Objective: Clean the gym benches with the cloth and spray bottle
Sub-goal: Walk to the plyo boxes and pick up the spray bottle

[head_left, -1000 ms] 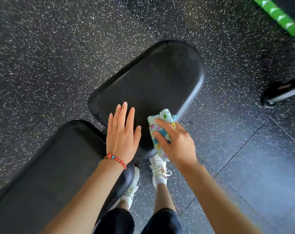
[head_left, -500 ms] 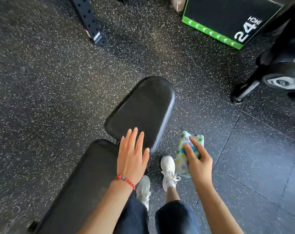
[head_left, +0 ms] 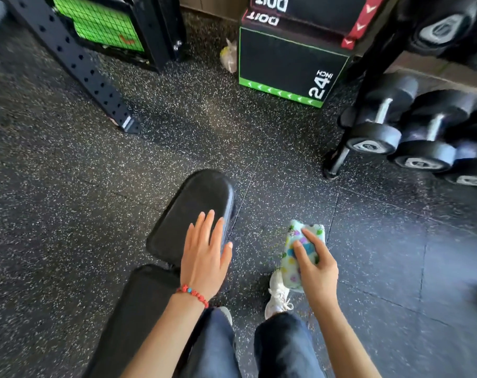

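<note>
The bench (head_left: 196, 211) stands low in the middle of the head view on the speckled black floor (head_left: 68, 186); its black seat pad points away from the person, and a second, longer pad (head_left: 133, 317) runs toward the lower left corner. The left hand (head_left: 204, 255) is flat and open above the near right part of the seat pad, fingers straight and close together, thumb out to the side; whether the palm touches the pad cannot be told. A red bead bracelet (head_left: 193, 294) circles that wrist.

The cloth (head_left: 300, 255), pale with coloured spots, is folded into a wad and held off to the right of the bench, over the floor and clear of the pad. The right hand (head_left: 317, 271) grips it, fingers curled over the top and the forefinger stretched along it.

Below the cloth a white shoe (head_left: 278, 296) rests on the floor, and dark trouser legs fill the lower edge.

Farther off, a black plyo box (head_left: 286, 64) with a green border and "24 INCH" on it stands at the top centre. Dumbbells (head_left: 395, 126) sit on a rack at the right. A perforated black upright (head_left: 76, 66) slants down at the upper left, with a green mesh panel (head_left: 101, 23) behind it.
</note>
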`<state>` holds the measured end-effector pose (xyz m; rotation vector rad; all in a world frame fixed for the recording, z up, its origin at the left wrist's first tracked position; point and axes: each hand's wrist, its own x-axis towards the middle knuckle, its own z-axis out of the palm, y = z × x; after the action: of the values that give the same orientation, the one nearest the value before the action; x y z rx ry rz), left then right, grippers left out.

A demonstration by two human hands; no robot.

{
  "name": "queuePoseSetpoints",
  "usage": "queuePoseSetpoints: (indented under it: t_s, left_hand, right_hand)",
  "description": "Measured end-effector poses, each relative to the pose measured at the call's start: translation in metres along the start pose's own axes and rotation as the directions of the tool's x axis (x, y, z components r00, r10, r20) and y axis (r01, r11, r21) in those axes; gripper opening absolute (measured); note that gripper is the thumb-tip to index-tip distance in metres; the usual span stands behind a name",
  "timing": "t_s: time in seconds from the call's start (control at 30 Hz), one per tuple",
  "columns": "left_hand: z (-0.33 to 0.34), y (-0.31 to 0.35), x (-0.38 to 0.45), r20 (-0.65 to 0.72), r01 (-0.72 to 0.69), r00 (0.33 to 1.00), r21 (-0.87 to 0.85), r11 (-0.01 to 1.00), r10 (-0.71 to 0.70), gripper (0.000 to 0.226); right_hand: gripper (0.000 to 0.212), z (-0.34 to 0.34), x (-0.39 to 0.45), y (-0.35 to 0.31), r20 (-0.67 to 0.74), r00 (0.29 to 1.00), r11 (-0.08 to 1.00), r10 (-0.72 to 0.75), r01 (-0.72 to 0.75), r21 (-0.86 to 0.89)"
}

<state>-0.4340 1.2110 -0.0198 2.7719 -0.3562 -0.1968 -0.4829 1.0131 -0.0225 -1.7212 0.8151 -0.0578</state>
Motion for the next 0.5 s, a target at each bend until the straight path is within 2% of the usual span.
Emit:
queuePoseSetpoints:
  t_s: [0.33,0.5]
  left_hand:
    - [-0.008,0.107,0.081,0.017,-0.073,0.997,0.031,0.997,0.072,0.054]
    - [-0.007,0.139,0.124,0.001,-0.074,0.997,0.037,0.997,0.074,0.047]
  right_hand:
    - [0.026,-0.113,0.087,-0.037,-0.064,0.998,1.0,-0.008,0.01,0.029]
    - [0.027,-0.139,0.133,-0.062,-0.064,0.998,0.999,-0.016,0.019,0.037]
